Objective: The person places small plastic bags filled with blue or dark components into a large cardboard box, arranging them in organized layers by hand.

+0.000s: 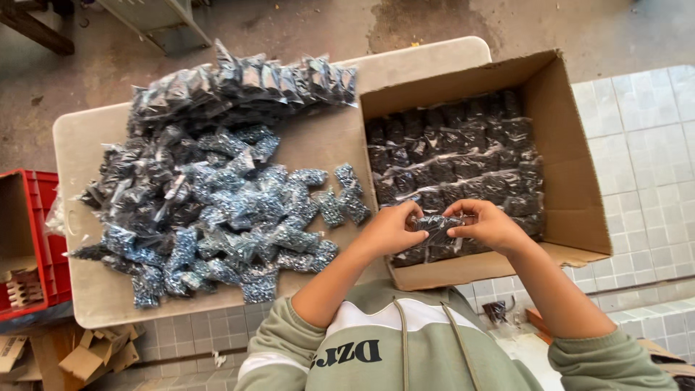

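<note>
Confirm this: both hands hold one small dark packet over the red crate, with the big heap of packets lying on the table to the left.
Not the red crate. The head view shows both hands, left hand and right hand, holding the packet over the open cardboard box. The heap lies on the table.

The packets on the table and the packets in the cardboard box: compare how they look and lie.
The packets on the table lie in a loose, tumbled heap; the packets in the cardboard box lie flat in tidy rows. The table heap catches light and looks bluish; the boxed ones look darker. Both are small clear bags of dark pieces, like the one both hands hold.
</note>
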